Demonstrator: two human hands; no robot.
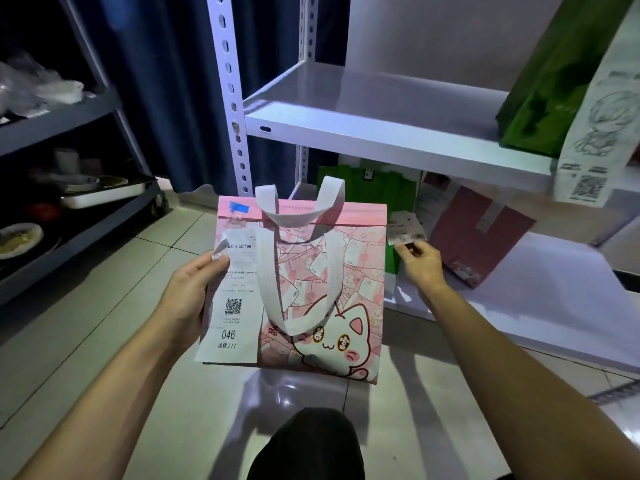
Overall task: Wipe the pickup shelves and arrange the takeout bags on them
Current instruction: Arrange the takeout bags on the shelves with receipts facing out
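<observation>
The left hand [188, 289] grips the left edge of a pink cat-print takeout bag [322, 289], thumb closed over a long white receipt [232, 299] fixed to the bag's front; the receipt reads "luckin coffee" and "046"; the bag is held upright in front of the white shelving, above the tiled floor [104, 306], its white handles [298, 258] drooping forward. The right hand [420, 258] reaches past the bag's right edge, fingers pinched on a small slip of paper [405, 230] at the lower shelf [519, 282]; whether that slip is attached to a bag cannot be told. On the lower shelf stand a green bag [377, 188] and, to its right, a pink bag [481, 233] leaning at a tilt, with a receipt on its face. On the upper shelf [381, 133] a dark green bag [550, 81] sits at the right end, a long printed receipt [595, 133] hanging over the shelf edge; the rest of that shelf is bare. A dark trolley [69, 161] with dishes stands at left.
</observation>
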